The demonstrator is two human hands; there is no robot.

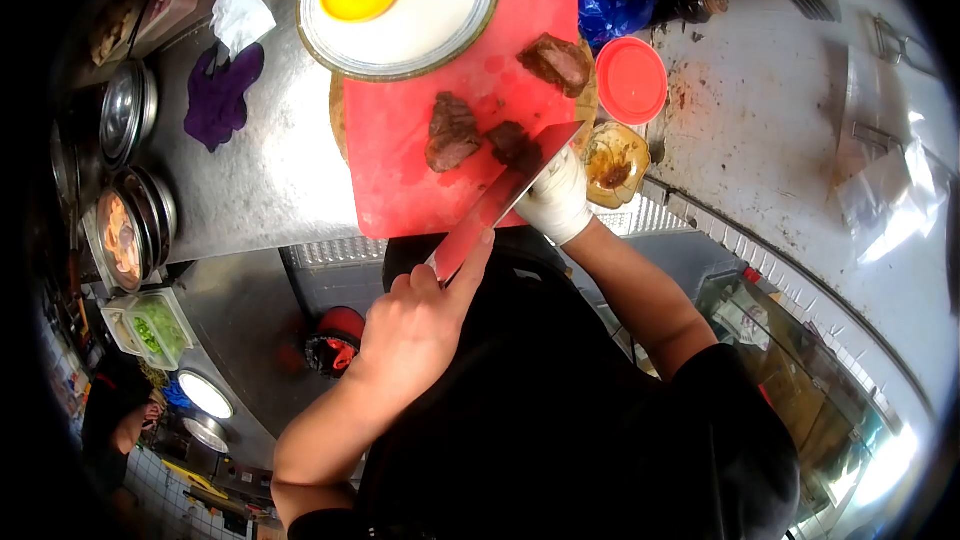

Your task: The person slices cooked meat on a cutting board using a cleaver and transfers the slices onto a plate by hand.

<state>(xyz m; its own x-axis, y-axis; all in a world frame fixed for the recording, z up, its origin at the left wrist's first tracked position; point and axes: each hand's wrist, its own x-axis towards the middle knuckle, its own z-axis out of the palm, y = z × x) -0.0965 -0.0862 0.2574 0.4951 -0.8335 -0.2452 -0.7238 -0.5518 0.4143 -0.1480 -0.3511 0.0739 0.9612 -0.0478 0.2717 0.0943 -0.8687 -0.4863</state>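
My left hand point(420, 325) is bare and wrapped round the handle of a large knife point(490, 212), its index finger stretched toward the blade. The blade slants up to the right over a red cutting board point(400, 155). My right hand point(555, 200), in a white glove, is beside the blade at a dark piece of cooked meat point(510, 142); the blade hides its fingertips. Left of that lies a browned chunk of meat point(453, 133) with a pinkish cut face. Another meat chunk point(556, 66) rests near the board's upper right edge.
A rimmed white plate point(440, 15) with a yellow round on it overlaps the board's top. A red lid point(631, 80) and a stained amber dish point(613, 165) are at the right. On the steel counter point(290, 140) lies a purple cloth point(225, 95). Stacked pans point(135, 225) stand far left.
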